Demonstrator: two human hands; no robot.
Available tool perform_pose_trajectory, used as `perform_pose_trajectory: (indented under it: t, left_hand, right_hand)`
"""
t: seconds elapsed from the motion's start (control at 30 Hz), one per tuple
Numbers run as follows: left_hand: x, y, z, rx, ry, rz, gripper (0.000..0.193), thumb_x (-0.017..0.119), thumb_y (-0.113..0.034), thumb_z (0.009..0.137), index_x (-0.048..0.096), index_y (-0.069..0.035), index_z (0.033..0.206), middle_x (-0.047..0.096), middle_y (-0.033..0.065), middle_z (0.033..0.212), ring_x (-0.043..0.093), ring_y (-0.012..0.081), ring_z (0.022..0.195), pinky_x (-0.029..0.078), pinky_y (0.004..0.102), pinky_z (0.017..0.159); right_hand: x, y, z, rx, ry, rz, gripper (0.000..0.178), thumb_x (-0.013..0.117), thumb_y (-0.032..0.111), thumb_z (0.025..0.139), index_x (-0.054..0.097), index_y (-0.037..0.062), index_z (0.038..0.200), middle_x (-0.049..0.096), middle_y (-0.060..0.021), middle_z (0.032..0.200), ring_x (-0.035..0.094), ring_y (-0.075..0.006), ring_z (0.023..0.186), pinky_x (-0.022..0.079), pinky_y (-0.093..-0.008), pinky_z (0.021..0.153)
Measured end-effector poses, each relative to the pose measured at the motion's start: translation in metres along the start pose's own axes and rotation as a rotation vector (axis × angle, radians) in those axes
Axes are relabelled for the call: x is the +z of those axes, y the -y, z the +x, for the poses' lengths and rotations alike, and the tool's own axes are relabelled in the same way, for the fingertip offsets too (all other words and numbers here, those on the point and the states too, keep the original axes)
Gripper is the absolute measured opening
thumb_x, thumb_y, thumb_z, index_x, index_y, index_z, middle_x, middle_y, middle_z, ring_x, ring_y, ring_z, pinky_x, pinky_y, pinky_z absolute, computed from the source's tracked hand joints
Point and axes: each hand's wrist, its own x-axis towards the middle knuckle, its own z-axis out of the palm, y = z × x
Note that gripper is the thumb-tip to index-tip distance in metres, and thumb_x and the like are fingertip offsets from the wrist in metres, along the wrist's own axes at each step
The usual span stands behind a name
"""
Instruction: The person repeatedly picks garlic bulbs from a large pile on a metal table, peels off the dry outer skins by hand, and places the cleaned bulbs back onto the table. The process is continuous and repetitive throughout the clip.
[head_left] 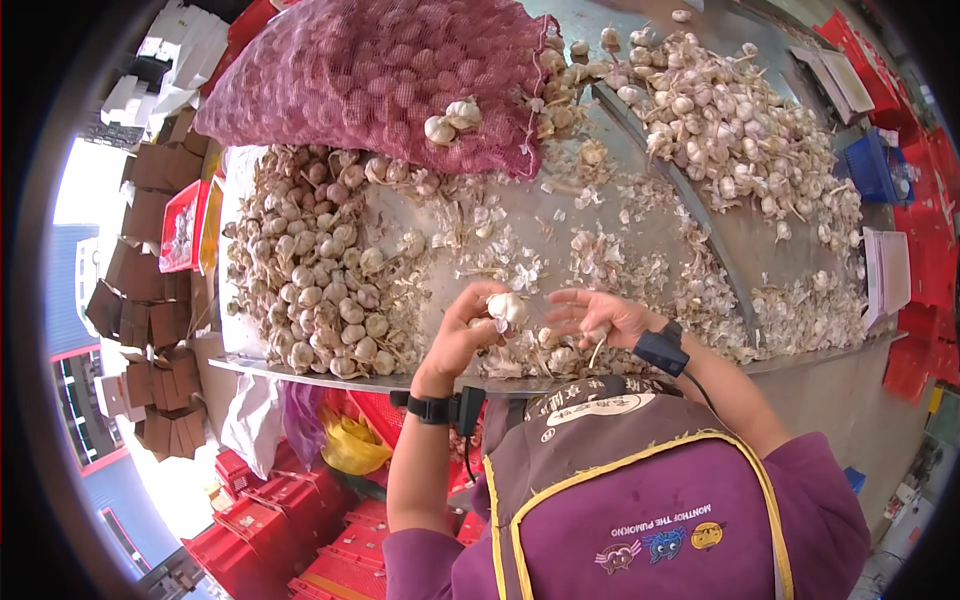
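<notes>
My left hand (467, 325) is closed around a white garlic bulb (508, 308), its fingers and thumb curled about the side of it. A short gap to the right, my right hand (607, 318) is turned toward the bulb with its fingers stretched out and apart. Near its thumb shows a thin pale stalk (598, 345); whether the hand grips it I cannot tell. Below both hands, loose garlic bulbs (563, 361) and papery skins lie along the near edge of the metal table (405, 225).
A heap of untrimmed garlic (310, 270) covers the table's left. Behind it lies a purple mesh sack (380, 75) full of bulbs. A dark metal strip (690, 190) separates the paler garlic pile (740, 130) at right. Red crates (270, 525) stand below left.
</notes>
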Motion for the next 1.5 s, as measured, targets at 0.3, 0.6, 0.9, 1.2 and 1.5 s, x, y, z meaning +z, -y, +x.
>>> perform_pose_trajectory:
  t: [0.3, 0.6, 0.9, 1.2, 1.5]
  left_hand:
    - [0.045, -0.008, 0.0, 0.129, 0.054, 0.028, 0.04, 0.065, -0.001, 0.078, 0.06, -0.006, 0.118, 0.064, 0.0051, 0.11, 0.063, 0.0161, 0.098, 0.051, 0.0302, 0.086]
    - [0.085, -0.025, 0.013, 0.465, -0.113, 0.756, 0.041, 0.068, -0.01, 0.079, 0.058, -0.003, 0.118, 0.055, 0.014, 0.124, 0.055, 0.0275, 0.116, 0.047, 0.0387, 0.095]
    - [0.047, -0.003, 0.02, 0.163, -0.369, 0.623, 0.025, 0.064, -0.007, 0.087, 0.062, -0.003, 0.112, 0.06, 0.0095, 0.11, 0.063, 0.02, 0.097, 0.054, 0.0326, 0.078]
    - [-0.02, 0.016, 0.053, 0.057, -0.553, 0.876, 0.041, 0.07, -0.016, 0.083, 0.058, -0.004, 0.12, 0.063, 0.0146, 0.108, 0.065, 0.0238, 0.089, 0.053, 0.0354, 0.074]
    - [-0.047, 0.001, 0.121, 0.136, -0.513, 1.265, 0.057, 0.07, -0.032, 0.083, 0.051, -0.009, 0.132, 0.057, 0.021, 0.109, 0.06, 0.0339, 0.094, 0.049, 0.0455, 0.079]
  right_hand:
    - [0.025, -0.007, 0.014, 0.097, 0.292, 0.135, 0.064, 0.06, 0.042, 0.094, 0.037, 0.0082, 0.143, 0.048, -0.0222, 0.137, 0.054, -0.0348, 0.123, 0.059, -0.0369, 0.081]
    - [0.004, 0.003, 0.013, 0.002, 0.118, 0.396, 0.06, 0.053, 0.057, 0.091, 0.056, 0.0055, 0.124, 0.06, -0.019, 0.121, 0.067, -0.0263, 0.094, 0.061, -0.0362, 0.068]
    - [-0.024, 0.21, -0.066, -0.987, -0.003, 0.544, 0.079, 0.049, 0.062, 0.091, 0.028, 0.0127, 0.148, 0.027, -0.0278, 0.149, 0.042, -0.0411, 0.131, 0.052, -0.0505, 0.094]
    - [-0.077, 0.208, 0.046, -0.847, -0.799, -1.05, 0.041, 0.058, 0.033, 0.094, 0.057, 0.0066, 0.126, 0.062, -0.0161, 0.116, 0.06, -0.033, 0.107, 0.048, -0.0454, 0.093]
    - [-0.077, 0.078, 0.063, -0.819, -0.673, -1.836, 0.032, 0.055, 0.023, 0.091, 0.061, 0.0127, 0.121, 0.047, -0.0169, 0.136, 0.044, -0.0368, 0.128, 0.037, -0.047, 0.107]
